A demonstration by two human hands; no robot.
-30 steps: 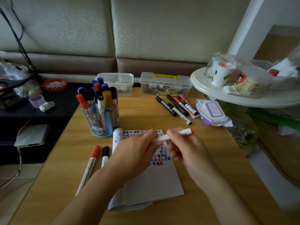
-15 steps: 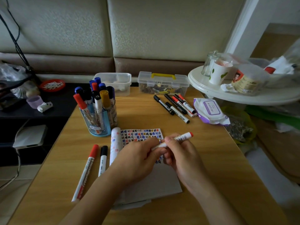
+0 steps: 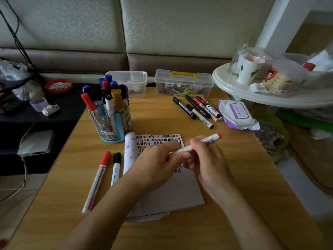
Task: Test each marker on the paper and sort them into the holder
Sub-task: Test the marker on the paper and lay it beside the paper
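- Head view: right grip (image 3: 207,159) is clamping the marker (image 3: 207,140), left grip (image 3: 156,163) is pinching its near end, and both are sitting lower over the paper (image 3: 176,192) than a second ago.
- Probably uncapping for a test; the holder (image 3: 110,127) is standing well apart.

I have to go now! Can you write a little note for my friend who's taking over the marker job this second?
Left hand: its grip pinches the near end of the held marker.
Right hand: its grip is round the barrel, above the paper.
Done: the paper carries many test marks; the holder has lots of markers.
Probably left: the held marker, the red-capped marker and black-capped marker beside the paper, and the marker cluster near the wipes pack.
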